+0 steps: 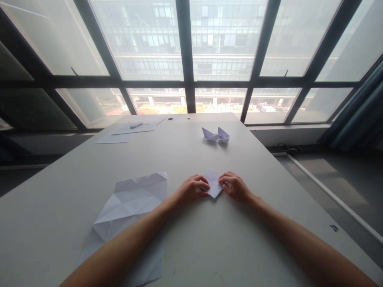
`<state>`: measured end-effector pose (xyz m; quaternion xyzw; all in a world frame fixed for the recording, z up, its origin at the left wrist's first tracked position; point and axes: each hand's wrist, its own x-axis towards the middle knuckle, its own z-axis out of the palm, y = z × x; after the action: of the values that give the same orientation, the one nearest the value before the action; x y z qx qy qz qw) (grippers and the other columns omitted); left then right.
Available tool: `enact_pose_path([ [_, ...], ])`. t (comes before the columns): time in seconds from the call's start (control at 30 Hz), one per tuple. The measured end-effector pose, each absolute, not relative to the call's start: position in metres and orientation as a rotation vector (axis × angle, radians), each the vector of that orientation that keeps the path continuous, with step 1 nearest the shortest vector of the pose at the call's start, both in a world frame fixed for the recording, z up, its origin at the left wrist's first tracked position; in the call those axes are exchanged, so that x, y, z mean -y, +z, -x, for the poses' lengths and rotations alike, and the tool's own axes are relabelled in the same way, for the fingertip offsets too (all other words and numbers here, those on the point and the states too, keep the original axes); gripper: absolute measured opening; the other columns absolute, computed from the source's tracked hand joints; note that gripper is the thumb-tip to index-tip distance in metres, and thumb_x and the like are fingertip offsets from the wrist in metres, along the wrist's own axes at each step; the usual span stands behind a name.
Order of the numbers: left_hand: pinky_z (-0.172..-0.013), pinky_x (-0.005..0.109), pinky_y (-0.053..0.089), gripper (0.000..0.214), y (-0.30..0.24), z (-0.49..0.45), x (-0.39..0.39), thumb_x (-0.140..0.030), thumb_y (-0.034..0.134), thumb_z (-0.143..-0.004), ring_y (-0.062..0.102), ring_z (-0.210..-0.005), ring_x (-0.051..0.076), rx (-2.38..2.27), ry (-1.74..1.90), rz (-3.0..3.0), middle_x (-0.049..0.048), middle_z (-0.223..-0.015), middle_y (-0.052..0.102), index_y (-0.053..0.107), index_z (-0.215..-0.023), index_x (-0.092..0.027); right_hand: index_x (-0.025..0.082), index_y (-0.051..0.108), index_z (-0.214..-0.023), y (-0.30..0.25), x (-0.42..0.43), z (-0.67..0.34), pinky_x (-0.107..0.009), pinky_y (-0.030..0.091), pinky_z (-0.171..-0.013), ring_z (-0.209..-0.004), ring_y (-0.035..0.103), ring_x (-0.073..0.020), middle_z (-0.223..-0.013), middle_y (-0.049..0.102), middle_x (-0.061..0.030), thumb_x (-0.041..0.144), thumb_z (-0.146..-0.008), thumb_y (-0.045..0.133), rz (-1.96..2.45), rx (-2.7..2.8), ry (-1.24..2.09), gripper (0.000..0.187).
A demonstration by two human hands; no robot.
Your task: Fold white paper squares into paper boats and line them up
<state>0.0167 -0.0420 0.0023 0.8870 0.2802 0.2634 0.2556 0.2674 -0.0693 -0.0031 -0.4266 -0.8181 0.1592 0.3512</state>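
Between my hands is a small piece of folded white paper (214, 185), diamond-shaped, with one corner pointing toward me. My left hand (194, 188) pinches its left corner, fingers curled and closed. At the opposite corner my right hand (235, 186) grips the paper between thumb and fingers. Both hands are low over the white table (257, 247). Beyond them stand folded paper boats (224, 136), touching or close together. A large creased sheet of paper (131, 207) lies to the left, partly hidden under my left forearm.
Flat sheets of paper (113, 138) lie at the table's far left, with a small white object (136, 125) on top. A dark mark (334, 228) shows near the right edge. Behind the table rise windows with a dark frame (188, 84); a blue curtain (354, 111) hangs at right.
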Motion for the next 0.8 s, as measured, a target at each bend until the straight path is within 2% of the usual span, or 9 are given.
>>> enact_pose_path([
  [0.2,-0.092,0.035,0.048,0.019,0.0011,-0.0173,0.0411,-0.037,0.073,-0.085,0.064,-0.100,0.023,-0.747,0.739,-2.433,0.0078,-0.104,0.070,0.076,-0.095,-0.021,0.022,0.072,-0.086,-0.0040,0.0684,-0.2687,-0.034,0.048,-0.088,-0.093,0.060,-0.0210,-0.094,0.071,-0.0039,0.006,-0.083,0.057,1.097,2.130,0.417,0.022],
  [0.43,-0.089,0.032,0.049,0.021,-0.0009,-0.0173,0.0400,-0.040,0.072,-0.085,0.064,-0.097,0.022,-0.716,0.772,-2.452,0.0086,-0.103,0.071,0.074,-0.093,-0.020,0.021,0.072,-0.099,-0.0065,0.0652,-0.2719,-0.036,0.048,-0.089,-0.095,0.062,-0.0219,-0.096,0.072,-0.0054,0.012,-0.088,0.056,1.107,2.112,0.435,0.022],
  [0.7,-0.090,0.033,0.050,0.021,-0.0020,-0.0184,0.0410,-0.041,0.069,-0.088,0.066,-0.094,0.020,-0.761,0.819,-2.413,0.0075,-0.099,0.072,0.074,-0.094,-0.021,0.023,0.073,-0.093,-0.0003,0.0667,-0.2731,-0.037,0.049,-0.089,-0.096,0.061,-0.0220,-0.098,0.071,-0.0061,0.029,-0.091,0.061,1.067,2.180,0.429,0.013],
  [0.8,-0.090,0.033,0.050,0.019,-0.0024,-0.0178,0.0409,-0.038,0.069,-0.088,0.066,-0.095,0.021,-0.760,0.812,-2.418,0.0076,-0.100,0.072,0.074,-0.095,-0.021,0.024,0.073,-0.095,-0.0001,0.0671,-0.2739,-0.037,0.048,-0.091,-0.098,0.060,-0.0221,-0.100,0.071,-0.0055,0.025,-0.088,0.064,1.051,2.191,0.442,0.012],
])
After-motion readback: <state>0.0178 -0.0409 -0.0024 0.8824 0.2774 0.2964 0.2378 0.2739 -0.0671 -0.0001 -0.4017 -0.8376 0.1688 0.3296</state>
